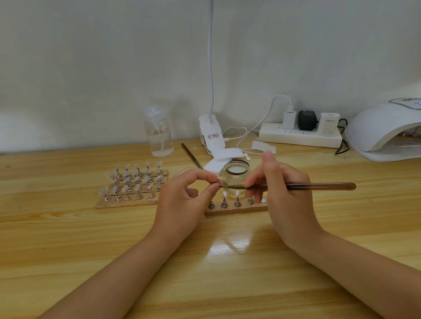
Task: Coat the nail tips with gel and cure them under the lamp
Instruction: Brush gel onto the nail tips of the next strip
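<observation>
Wooden tabletop (61,242) fills the lower half of the frame, and your two forearms come up from the bottom corners to meet at centre. Your left hand (182,198) has thumb and forefinger pinched shut on a small nail tip (219,179), the other fingers curled loosely below. Your right hand (283,192) is closed around a brown brush (317,185) in a pen grip; its handle runs out to the right and its bristle end touches the nail tip. Both meet just in front of the open glass gel jar (235,174), which stands at centre frame.

Just below the jar, partly behind your fingers, sits a short cork strip (234,209) with a row of metal stands. To the left of your left hand, apart from it, a larger cork board (130,189) carries rows of tips on stands. The curing lamp (395,130) sits at the right edge of the frame, its opening facing left, well apart from your hands. A power strip (299,134), a clip lamp base (210,132) and a clear bottle (158,135) line the table's back edge against the wall. Bare wood lies open along the whole near side and at far left.
</observation>
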{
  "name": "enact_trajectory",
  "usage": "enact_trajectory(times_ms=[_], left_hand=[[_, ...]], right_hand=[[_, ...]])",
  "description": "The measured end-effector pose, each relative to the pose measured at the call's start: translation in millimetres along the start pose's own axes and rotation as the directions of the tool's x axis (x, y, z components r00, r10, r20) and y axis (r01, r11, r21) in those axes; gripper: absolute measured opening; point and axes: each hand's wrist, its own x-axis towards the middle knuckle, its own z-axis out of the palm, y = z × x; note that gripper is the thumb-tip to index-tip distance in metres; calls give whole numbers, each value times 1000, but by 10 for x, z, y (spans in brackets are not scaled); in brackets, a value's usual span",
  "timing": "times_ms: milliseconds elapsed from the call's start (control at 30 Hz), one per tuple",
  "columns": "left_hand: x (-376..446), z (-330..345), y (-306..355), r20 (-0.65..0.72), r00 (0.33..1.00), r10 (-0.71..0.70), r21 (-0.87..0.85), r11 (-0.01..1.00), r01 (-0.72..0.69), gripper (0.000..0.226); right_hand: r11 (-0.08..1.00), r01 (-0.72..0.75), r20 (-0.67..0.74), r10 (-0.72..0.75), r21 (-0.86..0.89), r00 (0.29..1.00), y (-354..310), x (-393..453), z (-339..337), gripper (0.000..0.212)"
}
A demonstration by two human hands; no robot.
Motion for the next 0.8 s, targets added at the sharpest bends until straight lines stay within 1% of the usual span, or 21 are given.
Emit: enact_trajectory(times_ms=[200,367,500,667,800], left_hand=[[7,16,34,-22,1000,-17,8,1000,17,26],[12,25,24,-27,1000,8,8,1000,-7,24],[10,29,6,-33,999,16,8,1000,-16,25],[15,31,-11,-51,999,9,11,1000,-8,29],[14,31,-17,-50,999,21,7,1000,-21,26]], right_hand=[[1000,16,-25,-16,-2,1000,5,35,-31,43],[998,38,17,-37,-49,999,13,33,-6,37],[998,35,34,-33,-52,999,10,29,6,36],[1000,14,32,-14,-14,999,-8,9,-1,39],[1000,-1,-1,1,-3,1000,-14,8,-5,48]])
